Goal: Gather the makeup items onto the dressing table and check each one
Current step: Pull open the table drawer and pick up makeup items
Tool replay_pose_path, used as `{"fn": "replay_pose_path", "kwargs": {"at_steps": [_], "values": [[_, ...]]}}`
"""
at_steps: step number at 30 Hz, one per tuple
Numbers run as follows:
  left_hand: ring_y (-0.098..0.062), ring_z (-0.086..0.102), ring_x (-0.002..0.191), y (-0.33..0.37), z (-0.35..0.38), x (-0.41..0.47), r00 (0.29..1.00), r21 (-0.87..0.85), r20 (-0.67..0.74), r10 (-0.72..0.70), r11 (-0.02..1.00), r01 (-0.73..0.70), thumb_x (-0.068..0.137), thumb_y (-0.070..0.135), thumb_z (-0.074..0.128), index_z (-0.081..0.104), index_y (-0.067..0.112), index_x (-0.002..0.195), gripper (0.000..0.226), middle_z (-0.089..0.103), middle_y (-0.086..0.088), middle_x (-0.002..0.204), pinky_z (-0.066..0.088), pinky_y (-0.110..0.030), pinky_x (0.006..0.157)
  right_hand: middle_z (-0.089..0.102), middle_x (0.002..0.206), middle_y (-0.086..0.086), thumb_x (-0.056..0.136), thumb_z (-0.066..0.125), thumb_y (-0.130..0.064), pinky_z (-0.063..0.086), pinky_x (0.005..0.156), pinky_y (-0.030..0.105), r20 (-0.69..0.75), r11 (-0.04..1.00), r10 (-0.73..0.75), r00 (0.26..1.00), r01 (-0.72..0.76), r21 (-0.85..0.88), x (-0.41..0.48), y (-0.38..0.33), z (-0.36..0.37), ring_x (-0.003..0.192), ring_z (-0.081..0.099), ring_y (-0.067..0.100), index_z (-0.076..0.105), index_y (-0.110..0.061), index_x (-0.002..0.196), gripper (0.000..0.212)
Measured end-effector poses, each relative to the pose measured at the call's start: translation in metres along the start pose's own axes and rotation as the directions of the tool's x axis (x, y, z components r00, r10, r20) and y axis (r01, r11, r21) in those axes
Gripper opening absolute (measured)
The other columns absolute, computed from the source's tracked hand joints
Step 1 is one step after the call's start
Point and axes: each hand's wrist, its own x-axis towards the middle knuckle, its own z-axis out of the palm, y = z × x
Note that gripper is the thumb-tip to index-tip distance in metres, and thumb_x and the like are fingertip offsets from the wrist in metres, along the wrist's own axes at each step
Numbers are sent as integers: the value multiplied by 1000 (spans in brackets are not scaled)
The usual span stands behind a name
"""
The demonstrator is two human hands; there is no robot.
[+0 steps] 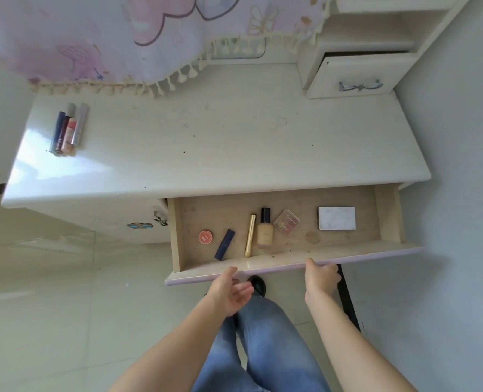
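Wood drawer [291,265]: pulled out under dressing table [234,142], makeup inside.
Drawer items, left to right: orange pot [205,237], navy lipstick [225,244], gold tube [250,235], foundation bottle [264,229], palette [286,222], white case [337,218].
Tabletop tubes [69,128]: four laid together, far left.
Step advice: drawer is best steadied, items lifted singly.
Right hand [320,278]: drawer front is gripped, thumb on top, fingers curled.
Left hand [229,291]: fingers loosely spread, nothing held, thumb at front edge.
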Motion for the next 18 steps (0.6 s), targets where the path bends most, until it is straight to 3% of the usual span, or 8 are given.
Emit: {"fn": "replay_pose_path", "kwargs": {"at_steps": [2,4,7,9,11,13,16,18], "values": [[-27,62,85,6,-7,-8,1000,195,2,-27,980,26,94,27,48,53,-2,111,34,65,-18,94,49,-33,73,36,140,25,86,57,-14,40,102,49,-16,979,-167,986,164,-121,-12,-6,5,125,40,39,36,2,135,56],[-24,61,73,17,-11,-17,1000,306,-12,25,952,-20,92,23,50,57,4,91,20,65,-14,80,48,-30,64,37,140,21,87,57,-13,40,101,44,61,942,-303,951,308,-130,-21,-14,12,126,41,35,37,-1,136,54],[-19,58,62,41,-12,-21,958,428,-77,275,877,-218,90,11,52,56,6,94,7,63,-10,74,49,-24,53,50,132,16,88,55,-14,42,97,38,261,884,-392,882,440,-156,-27,-28,32,119,49,28,45,-5,131,45],[-19,54,62,57,-14,-14,880,609,-68,470,718,-337,88,6,49,55,6,92,8,60,-8,73,46,-27,57,55,127,13,89,53,-13,42,95,35,402,861,-377,835,476,-180,-28,-35,47,116,52,26,48,-6,128,40],[-24,52,71,68,-16,-2,792,778,-49,609,520,-352,86,6,46,54,8,89,8,59,-9,81,40,-27,67,55,128,12,89,53,-12,42,95,32,498,844,-346,795,496,-206,-27,-39,63,117,52,25,49,-6,128,40],[-28,53,88,73,-16,10,743,868,-41,668,392,-304,87,9,47,54,10,98,14,58,-12,98,39,-28,76,55,127,14,88,53,-10,42,95,34,543,840,-318,778,496,-219,-22,-41,78,116,53,27,49,-3,127,40],[-33,50,112,75,-18,33,747,924,-39,664,308,-226,88,12,51,44,9,128,41,47,-17,125,41,-34,92,57,126,17,87,54,-10,44,96,38,561,827,-283,778,494,-268,-11,-37,98,115,54,29,48,-2,128,42],[-34,44,118,75,-21,47,747,951,-39,664,254,-176,88,14,50,37,10,133,47,41,-16,129,40,-37,96,56,126,16,87,55,-11,45,98,39,561,816,-266,784,494,-302,-3,-32,109,115,54,30,45,-2,131,46]]}}
